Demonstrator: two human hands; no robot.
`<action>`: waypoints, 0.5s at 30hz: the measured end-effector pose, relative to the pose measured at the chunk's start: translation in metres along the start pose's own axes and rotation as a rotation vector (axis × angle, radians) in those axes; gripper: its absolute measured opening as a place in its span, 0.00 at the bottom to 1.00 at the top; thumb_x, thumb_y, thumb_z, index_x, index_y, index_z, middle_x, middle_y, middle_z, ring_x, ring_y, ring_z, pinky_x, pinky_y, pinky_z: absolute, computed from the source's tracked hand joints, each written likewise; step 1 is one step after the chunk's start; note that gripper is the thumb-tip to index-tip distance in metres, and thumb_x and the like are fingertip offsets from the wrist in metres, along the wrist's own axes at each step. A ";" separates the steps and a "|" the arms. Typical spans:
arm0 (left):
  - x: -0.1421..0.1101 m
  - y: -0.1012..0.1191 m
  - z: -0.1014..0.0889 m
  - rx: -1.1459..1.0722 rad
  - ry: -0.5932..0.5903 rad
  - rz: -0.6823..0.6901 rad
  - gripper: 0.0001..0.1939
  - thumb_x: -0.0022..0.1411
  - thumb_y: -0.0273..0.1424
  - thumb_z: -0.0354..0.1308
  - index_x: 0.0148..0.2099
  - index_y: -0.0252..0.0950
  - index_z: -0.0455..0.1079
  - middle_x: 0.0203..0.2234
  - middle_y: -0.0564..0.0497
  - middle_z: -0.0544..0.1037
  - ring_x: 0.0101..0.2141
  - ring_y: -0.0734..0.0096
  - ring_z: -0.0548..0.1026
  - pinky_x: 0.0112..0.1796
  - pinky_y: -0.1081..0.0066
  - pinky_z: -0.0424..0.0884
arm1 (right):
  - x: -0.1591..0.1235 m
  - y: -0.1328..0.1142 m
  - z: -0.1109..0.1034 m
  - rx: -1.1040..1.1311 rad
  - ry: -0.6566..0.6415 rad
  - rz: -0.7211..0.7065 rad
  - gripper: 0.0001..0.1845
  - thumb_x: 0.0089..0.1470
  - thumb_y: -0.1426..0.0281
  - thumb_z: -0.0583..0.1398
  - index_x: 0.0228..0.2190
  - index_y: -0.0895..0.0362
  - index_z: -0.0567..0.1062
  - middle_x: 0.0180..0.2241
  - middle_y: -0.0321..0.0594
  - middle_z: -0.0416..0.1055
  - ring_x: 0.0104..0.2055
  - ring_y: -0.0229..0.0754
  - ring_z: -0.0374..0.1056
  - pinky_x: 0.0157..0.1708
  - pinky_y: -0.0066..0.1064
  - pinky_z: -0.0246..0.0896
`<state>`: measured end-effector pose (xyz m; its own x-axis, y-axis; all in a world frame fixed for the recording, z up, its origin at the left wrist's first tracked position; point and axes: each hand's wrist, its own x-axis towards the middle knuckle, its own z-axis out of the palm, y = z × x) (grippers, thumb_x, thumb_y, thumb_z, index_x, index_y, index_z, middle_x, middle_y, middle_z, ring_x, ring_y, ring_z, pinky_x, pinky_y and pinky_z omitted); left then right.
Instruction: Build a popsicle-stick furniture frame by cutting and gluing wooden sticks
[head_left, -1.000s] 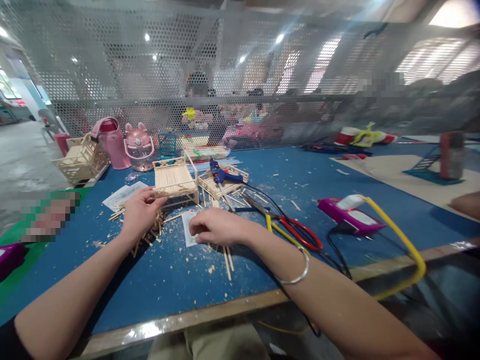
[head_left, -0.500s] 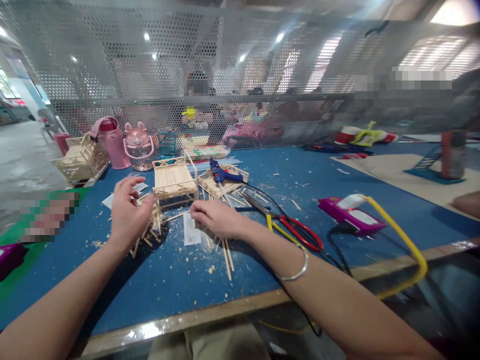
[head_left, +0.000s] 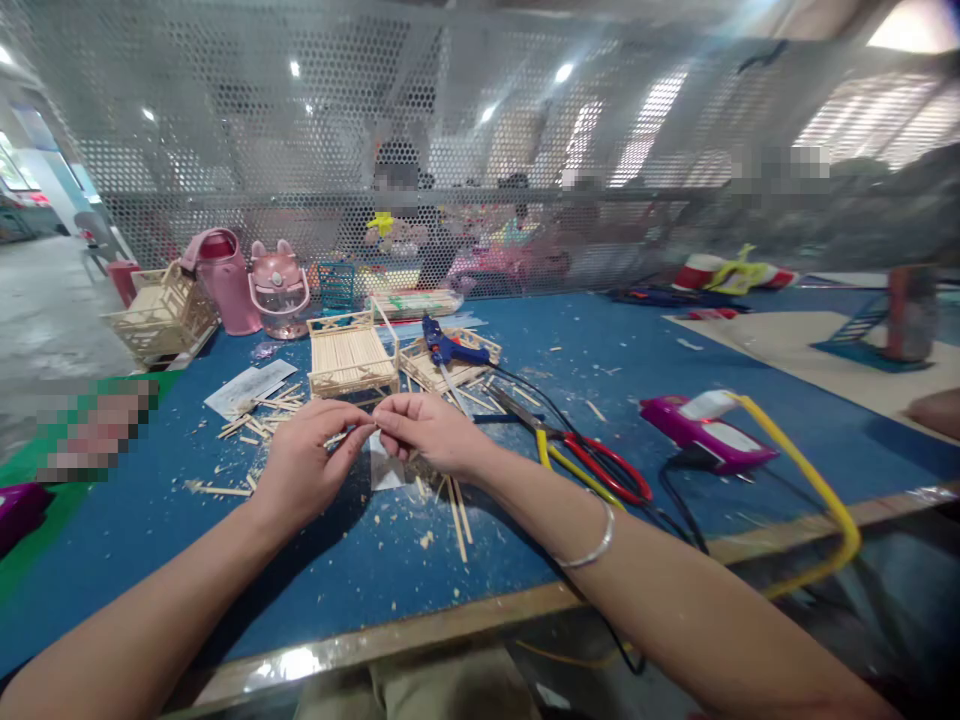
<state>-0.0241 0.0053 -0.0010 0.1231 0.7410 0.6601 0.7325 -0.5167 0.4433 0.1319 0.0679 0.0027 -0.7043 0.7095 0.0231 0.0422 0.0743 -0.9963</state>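
Note:
My left hand (head_left: pixel 304 465) and my right hand (head_left: pixel 427 432) meet fingertip to fingertip over the blue table. Each is closed in a pinch; whatever lies between the fingers is too small to make out. Right behind them stands a small bed-like frame of thin wooden sticks (head_left: pixel 349 362). A blue glue gun (head_left: pixel 454 350) rests on another flat stick piece (head_left: pixel 420 368). Beneath my right hand, a white paper slip (head_left: pixel 386 475) is partly covered. Loose sticks (head_left: pixel 459 520) lie just in front of that hand, and cut sticks (head_left: pixel 259 420) are scattered behind my left.
A tool with red and yellow handles (head_left: pixel 611 468) lies to the right, near a purple device (head_left: pixel 705 435) with a yellow cable. Pink bottle (head_left: pixel 234 290), clear jar (head_left: pixel 279 300) and another stick model (head_left: pixel 161 315) stand back left. A perforated metal screen (head_left: pixel 300 190) borders the table's rear.
My left hand has moved right from the stick pile, closing from a loose curl into a pinch against my right fingertips. The right hand has stayed nearly in place.

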 end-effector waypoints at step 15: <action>0.001 0.007 0.007 -0.418 -0.096 -0.479 0.12 0.57 0.38 0.52 0.30 0.34 0.68 0.21 0.55 0.67 0.23 0.77 0.61 0.24 0.76 0.58 | -0.005 -0.004 0.002 -0.327 0.182 -0.284 0.06 0.47 0.69 0.58 0.26 0.60 0.70 0.22 0.32 0.65 0.23 0.31 0.57 0.23 0.24 0.52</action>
<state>-0.0138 0.0052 -0.0011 -0.0794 0.9561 0.2820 0.4005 -0.2285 0.8874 0.1334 0.0628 0.0061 -0.5854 0.7385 0.3344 0.1078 0.4797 -0.8708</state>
